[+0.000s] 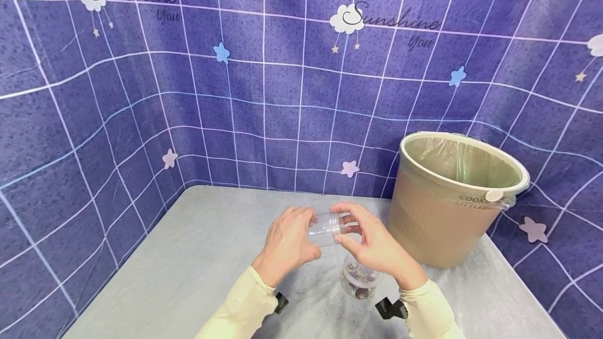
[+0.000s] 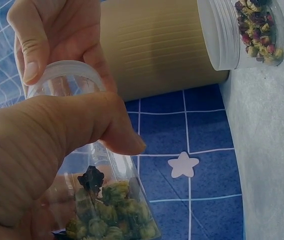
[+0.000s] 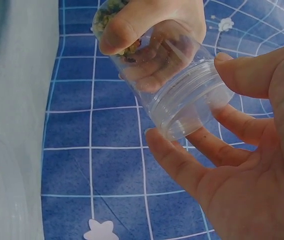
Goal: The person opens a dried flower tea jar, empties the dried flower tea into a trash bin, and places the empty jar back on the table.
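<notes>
My left hand (image 1: 288, 237) grips the body of a clear plastic jar (image 1: 324, 230), which is tilted on its side above the table. Greenish-yellow dried flower buds (image 2: 114, 215) and a dark piece (image 2: 90, 179) lie toward its base. My right hand (image 1: 377, 242) curves its thumb and fingers round the jar's ridged mouth end (image 3: 182, 105), with fingertips touching the rim. Whether a clear lid covers the mouth I cannot tell. Below my right hand, a second clear jar (image 1: 360, 281) stands upright on the table, holding mixed dried buds (image 2: 259, 35) under a whitish lid (image 2: 217, 35).
A beige bin (image 1: 438, 213) with a clear liner stands at the table's right side, close to my right hand. The grey table (image 1: 212, 234) meets a blue gridded cloth (image 1: 264, 119) at the back and sides. Black wrist mounts (image 1: 391, 308) sit under my sleeves.
</notes>
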{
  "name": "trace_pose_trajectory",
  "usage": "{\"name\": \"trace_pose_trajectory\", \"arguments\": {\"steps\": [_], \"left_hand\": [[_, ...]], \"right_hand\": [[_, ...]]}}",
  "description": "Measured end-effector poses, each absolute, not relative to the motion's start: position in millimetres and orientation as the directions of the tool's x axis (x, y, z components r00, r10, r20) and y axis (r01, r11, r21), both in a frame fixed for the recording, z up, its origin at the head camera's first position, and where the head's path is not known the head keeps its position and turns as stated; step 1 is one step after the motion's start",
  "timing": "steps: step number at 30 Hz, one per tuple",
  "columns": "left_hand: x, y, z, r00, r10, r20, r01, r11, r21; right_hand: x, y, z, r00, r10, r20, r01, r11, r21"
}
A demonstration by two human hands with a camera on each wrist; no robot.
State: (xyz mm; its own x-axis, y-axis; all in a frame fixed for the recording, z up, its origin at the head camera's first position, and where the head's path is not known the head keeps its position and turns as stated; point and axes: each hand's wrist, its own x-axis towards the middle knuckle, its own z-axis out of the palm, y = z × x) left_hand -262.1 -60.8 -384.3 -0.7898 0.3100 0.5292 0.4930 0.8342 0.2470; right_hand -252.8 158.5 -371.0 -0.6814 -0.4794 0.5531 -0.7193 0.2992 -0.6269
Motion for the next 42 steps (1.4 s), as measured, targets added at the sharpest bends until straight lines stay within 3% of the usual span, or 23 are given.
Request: {"name": "trace_pose_trajectory", "arguments": {"steps": [23,42], "left_hand": [[-262.2,-60.8,-382.9,-0.790,0.310,0.530,0.493,0.834,0.248],[-262.6,-60.5,-382.6,-0.783,0.316,0.536,0.501,0.831,0.242]], "right_hand": [[-254.1,158.0,-373.0,-0.625,-0.501,0.599,-0.770,0.268,-0.579],[-252.3,157.6,-372.1,-0.648,-0.495,0.579,-0.752,0.299,-0.587]]}}
